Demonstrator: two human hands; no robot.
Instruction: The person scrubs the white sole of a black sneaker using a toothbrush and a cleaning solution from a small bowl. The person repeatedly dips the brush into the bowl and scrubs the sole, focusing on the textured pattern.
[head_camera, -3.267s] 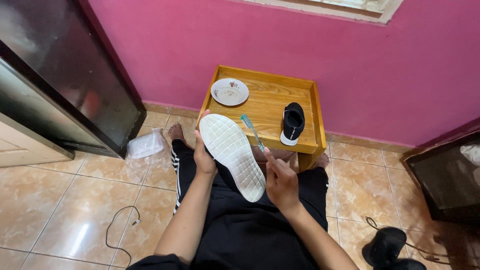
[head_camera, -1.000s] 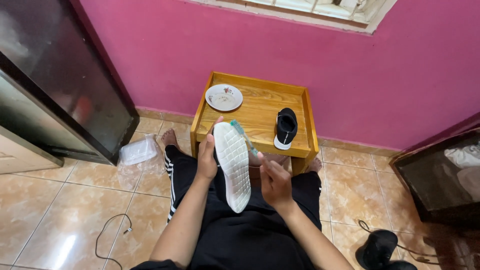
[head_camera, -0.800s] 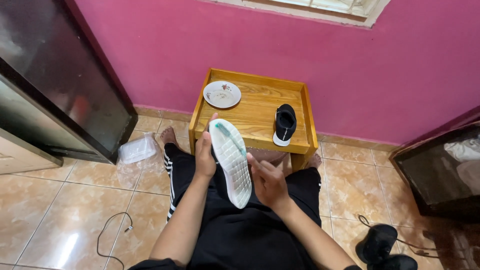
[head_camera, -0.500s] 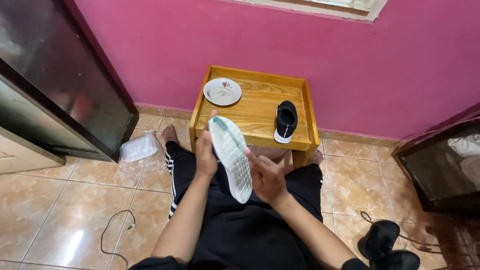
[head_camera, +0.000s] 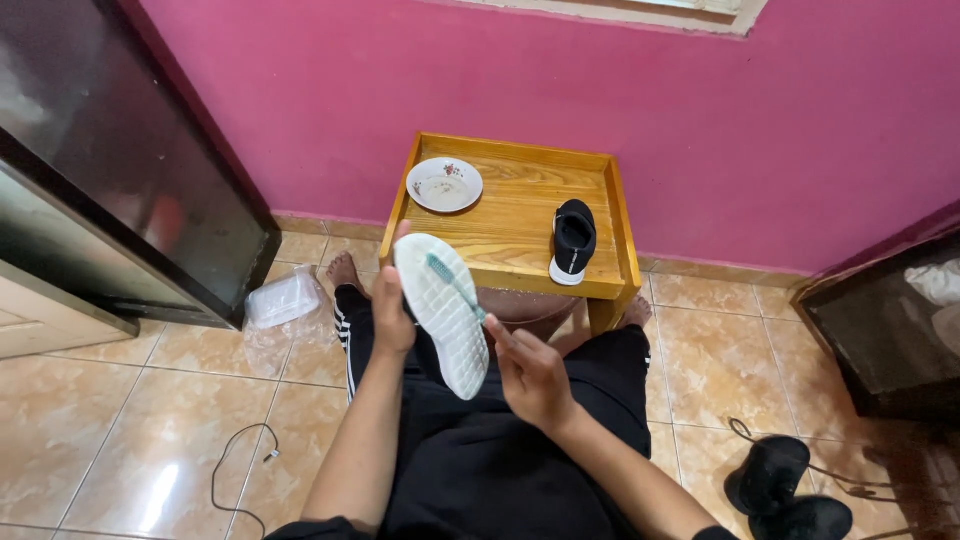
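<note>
My left hand (head_camera: 389, 312) grips a shoe (head_camera: 443, 311) from its left side, the white sole turned up toward me. My right hand (head_camera: 530, 372) holds a teal toothbrush (head_camera: 456, 286) whose head lies on the upper part of the sole. I sit on the floor in black trousers, both hands above my lap. Beyond them stands a low yellow wooden table (head_camera: 502, 227) with raised edges. On it rest a second black shoe (head_camera: 573, 240) with a white sole, at the right, and a small white plate (head_camera: 444, 184), at the back left.
A pink wall runs behind the table. A dark glass cabinet (head_camera: 110, 170) stands at the left, a clear plastic container (head_camera: 283, 300) on the tiles beside it. A black cable (head_camera: 240, 470) lies lower left. Dark shoes (head_camera: 785, 485) and a dark cabinet (head_camera: 880, 320) sit at the right.
The toothbrush has slid up the sole toward the toe, and the shoe has tilted slightly. The view has shifted a little.
</note>
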